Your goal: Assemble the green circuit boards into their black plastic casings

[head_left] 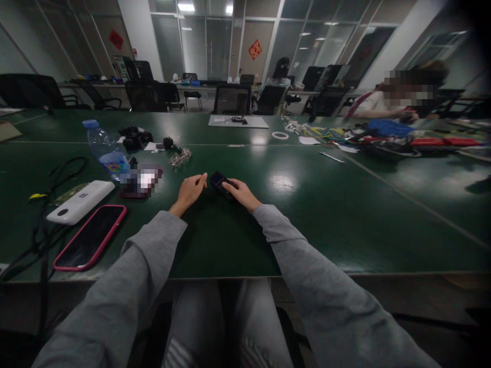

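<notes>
A small black device with a dark screen [217, 179] is in my right hand [238, 193], whose thumb lies over its face, low over the green table [230, 235]. My left hand [190, 192] is just left of the device, apart from it, with the fingers curled closed; whether anything is inside them is hidden. Further left lie a phone in a pink case [91, 237], a white power bank [81, 202] and a second phone [141, 183]. Glasses [180, 157] rest beyond my left hand.
A tilted plastic bottle [105, 148] and black cables [46, 230] are at the left. A white tape ring [280, 135], a metal pen-like tool [332, 157] and a heap of cables with a blue item [389, 128] lie farther right. A person sits at the far right.
</notes>
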Demonstrator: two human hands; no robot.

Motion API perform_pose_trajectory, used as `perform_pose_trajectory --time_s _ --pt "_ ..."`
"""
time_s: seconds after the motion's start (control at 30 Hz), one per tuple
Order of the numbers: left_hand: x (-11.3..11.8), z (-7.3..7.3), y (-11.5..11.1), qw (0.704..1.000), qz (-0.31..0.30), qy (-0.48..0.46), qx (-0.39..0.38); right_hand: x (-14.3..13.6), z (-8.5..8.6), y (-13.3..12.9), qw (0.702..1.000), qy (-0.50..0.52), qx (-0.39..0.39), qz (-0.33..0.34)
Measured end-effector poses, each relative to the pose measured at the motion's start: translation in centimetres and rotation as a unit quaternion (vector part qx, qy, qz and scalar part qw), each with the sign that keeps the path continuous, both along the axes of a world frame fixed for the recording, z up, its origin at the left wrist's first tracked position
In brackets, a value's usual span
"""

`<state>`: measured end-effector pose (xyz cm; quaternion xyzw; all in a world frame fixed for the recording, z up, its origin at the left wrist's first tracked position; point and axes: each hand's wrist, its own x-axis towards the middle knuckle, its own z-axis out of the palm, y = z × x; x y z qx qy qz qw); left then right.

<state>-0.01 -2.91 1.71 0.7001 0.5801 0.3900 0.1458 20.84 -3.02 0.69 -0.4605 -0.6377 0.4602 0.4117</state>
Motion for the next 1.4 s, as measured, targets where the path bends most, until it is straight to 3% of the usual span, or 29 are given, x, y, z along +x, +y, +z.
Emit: perform_pose_trajectory --time_s 0.3,0.6,0.8,1.0,1.1,1.2,1.3,1.4 --pt "0.2 -0.4 0.0 0.999 -0.015 -0.029 0.006 0.2 -0.9 0.8 0.997 -0.064 0.037 0.002" --pt "0.3 -0.5 0.1 0.998 -0.014 0.059 -0.031 0.6 -1.2 1.3 0.978 -0.161 0.123 -0.056" --pt "0.4 -0.7 0.1 0.993 -0.026 0.1 -0.06 0.3 -0.4 0.3 0.967 -0.151 0.186 -0.082" --pt "0.5 -0.6 -0.1 0.992 -0.028 0.105 -0.06 0.1 -0.2 -1.0 0.919 -0.264 0.292 -0.001" --pt "0.4 -0.5 0.0 0.993 -0.026 0.095 -0.063 0.1 0.0 -1.2 0.918 -0.257 0.302 0.012" --pt "0.4 -0.5 0.0 0.995 -0.015 0.078 -0.056 0.2 1.1 -1.3 0.926 -0.182 0.33 -0.033" --pt "0.3 -0.5 0.0 0.996 -0.013 0.071 -0.051 1.0 2.1 -0.9 0.927 -0.091 0.334 -0.143" --pt "0.3 -0.5 -0.1 0.995 -0.018 0.073 -0.058 2.3 2.0 0.3 0.924 -0.055 0.293 -0.239"
